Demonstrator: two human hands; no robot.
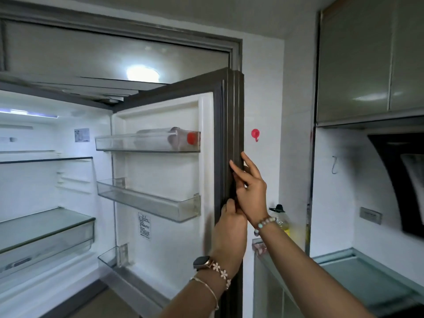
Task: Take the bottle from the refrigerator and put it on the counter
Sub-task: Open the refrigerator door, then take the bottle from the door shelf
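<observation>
While the fridge door stands wide open, both hands hold its outer edge at about 3 o'clock from the middle of the view. The left hand is the lower one, and its fingers are curled shut around the dark edge of the door. A watch with a flower band and a thin bangle sit on that wrist. The right hand is just above it, touching it, with the fingers spread a little and pressed on the same edge, the thumb on the near side. A bead bracelet goes around the right wrist. The bottle is still in the fridge, lying on its side in the top door shelf, at about 10 o'clock from the hands and well apart from them. It is clear with a red cap pointing toward the door's outer edge. The two door shelves under it look bare. At 9 o'clock the inside of the fridge is bright and shows glass shelves. A pink hook sticks to the white wall at 1 o'clock from the hands. A yellow oil bottle with a black top stands behind the right wrist. The counter is at 4 o'clock, low on the right side, with grey cupboards high above it.
</observation>
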